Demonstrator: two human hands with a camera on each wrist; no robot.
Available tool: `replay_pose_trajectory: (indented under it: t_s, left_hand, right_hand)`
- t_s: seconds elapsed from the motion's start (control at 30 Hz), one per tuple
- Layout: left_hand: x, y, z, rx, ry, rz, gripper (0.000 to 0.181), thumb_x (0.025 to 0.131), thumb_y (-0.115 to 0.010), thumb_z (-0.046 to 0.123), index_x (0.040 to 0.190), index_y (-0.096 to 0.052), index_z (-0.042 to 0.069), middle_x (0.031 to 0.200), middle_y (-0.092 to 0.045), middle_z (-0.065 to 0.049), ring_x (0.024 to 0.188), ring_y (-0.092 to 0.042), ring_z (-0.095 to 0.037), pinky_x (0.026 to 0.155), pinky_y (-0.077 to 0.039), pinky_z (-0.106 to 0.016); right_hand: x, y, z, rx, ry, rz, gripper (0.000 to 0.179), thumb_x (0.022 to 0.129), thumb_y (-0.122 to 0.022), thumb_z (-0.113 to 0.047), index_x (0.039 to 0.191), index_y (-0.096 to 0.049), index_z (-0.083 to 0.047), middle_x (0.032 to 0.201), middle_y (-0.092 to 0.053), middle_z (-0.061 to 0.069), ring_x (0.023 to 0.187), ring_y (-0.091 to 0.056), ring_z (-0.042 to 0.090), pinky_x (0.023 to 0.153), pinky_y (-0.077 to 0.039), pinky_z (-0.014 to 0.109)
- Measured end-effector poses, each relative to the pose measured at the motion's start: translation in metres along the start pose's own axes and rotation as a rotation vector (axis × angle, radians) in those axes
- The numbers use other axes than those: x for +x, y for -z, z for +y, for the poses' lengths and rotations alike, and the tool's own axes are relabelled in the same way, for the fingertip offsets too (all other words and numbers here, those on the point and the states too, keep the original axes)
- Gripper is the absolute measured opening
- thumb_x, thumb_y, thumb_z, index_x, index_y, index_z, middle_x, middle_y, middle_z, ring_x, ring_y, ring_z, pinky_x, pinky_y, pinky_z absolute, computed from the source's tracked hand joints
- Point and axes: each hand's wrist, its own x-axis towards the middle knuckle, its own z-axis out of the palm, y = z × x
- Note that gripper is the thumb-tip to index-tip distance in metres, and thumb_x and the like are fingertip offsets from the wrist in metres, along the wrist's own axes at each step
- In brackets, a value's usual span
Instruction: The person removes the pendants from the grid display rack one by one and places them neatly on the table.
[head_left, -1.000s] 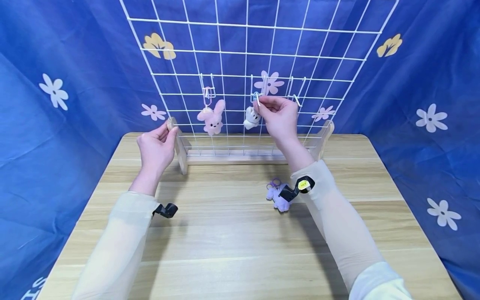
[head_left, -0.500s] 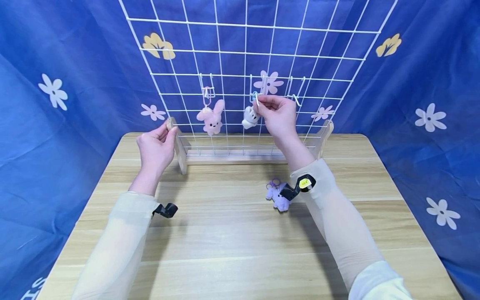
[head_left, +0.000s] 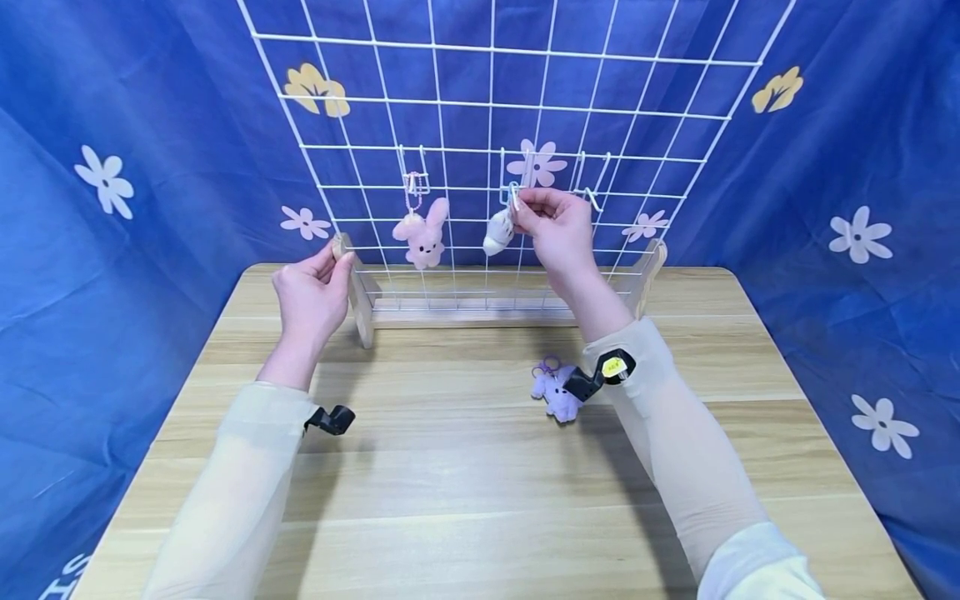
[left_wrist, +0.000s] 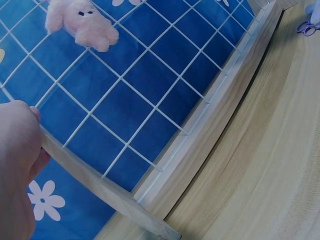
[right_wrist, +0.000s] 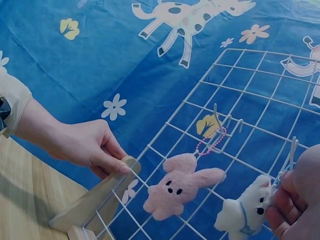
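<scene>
My left hand (head_left: 311, 292) grips the top of the wooden side support (head_left: 362, 310) at the left of a white wire grid. With my right hand (head_left: 558, 229) I pinch a white plush keychain (right_wrist: 242, 210) near its top, where a light blue loop (head_left: 510, 193) lies at the middle hook. Whether the loop sits fully on the hook is hidden by my fingers. From the left hook a pink plush rabbit (head_left: 424, 242) hangs by a pink bead chain (right_wrist: 212, 142). The right hook (head_left: 594, 200) carries nothing.
A purple plush keychain (head_left: 557, 393) with a ring lies on the wooden table (head_left: 420, 500), partly under my right wrist camera. Behind the wire grid (head_left: 492, 105) hangs a blue patterned cloth (head_left: 825, 167).
The white plush has turned and tilted beneath my right fingers, so its face shows less in the head view. My left hand keeps its place on the support.
</scene>
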Motion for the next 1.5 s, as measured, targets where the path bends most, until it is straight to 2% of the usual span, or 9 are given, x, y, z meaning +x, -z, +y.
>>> replay_pose_trajectory:
  t_s: [0.37,0.7,1.2,1.5]
  left_hand:
    - [0.000,0.001,-0.001,0.029,-0.019,-0.001,0.034,0.100,-0.077,0.017,0.129,-0.071,0.001,0.117,-0.072,-0.018,0.107,-0.073,-0.022,0.083,-0.059,-0.015]
    - [0.001,-0.001,0.000,0.010,-0.010,0.007,0.031,0.099,-0.077,0.015,0.128,-0.073,0.003,0.116,-0.072,-0.018,0.106,-0.073,-0.023,0.082,-0.059,-0.013]
    - [0.001,-0.003,0.001,0.006,0.020,0.006,0.031,0.099,-0.077,0.017,0.128,-0.073,0.006,0.117,-0.071,-0.018,0.107,-0.073,-0.024,0.082,-0.059,-0.015]
    - [0.001,-0.002,0.002,-0.002,-0.003,0.008,0.031,0.099,-0.077,0.017,0.128,-0.073,0.005,0.116,-0.072,-0.017,0.106,-0.074,-0.026,0.081,-0.059,-0.013]
  right_hand:
    - [-0.009,0.004,-0.003,0.006,0.039,-0.049,0.009,0.097,-0.064,0.017,0.098,-0.069,0.010,0.094,-0.069,0.011,0.083,-0.067,0.015,0.079,-0.063,0.023]
    - [-0.014,0.009,-0.005,-0.071,0.081,-0.064,0.004,0.098,-0.066,0.013,0.100,-0.070,0.011,0.088,-0.071,0.008,0.078,-0.066,0.014,0.076,-0.061,0.021]
    - [-0.028,0.014,-0.009,-0.078,0.134,-0.092,0.019,0.097,-0.071,0.010,0.089,-0.073,-0.007,0.087,-0.071,0.008,0.075,-0.066,0.016,0.074,-0.061,0.021]
    - [-0.034,0.015,-0.013,-0.062,0.139,-0.114,0.008,0.097,-0.069,0.012,0.096,-0.073,0.005,0.088,-0.071,0.008,0.076,-0.065,0.016,0.074,-0.061,0.022]
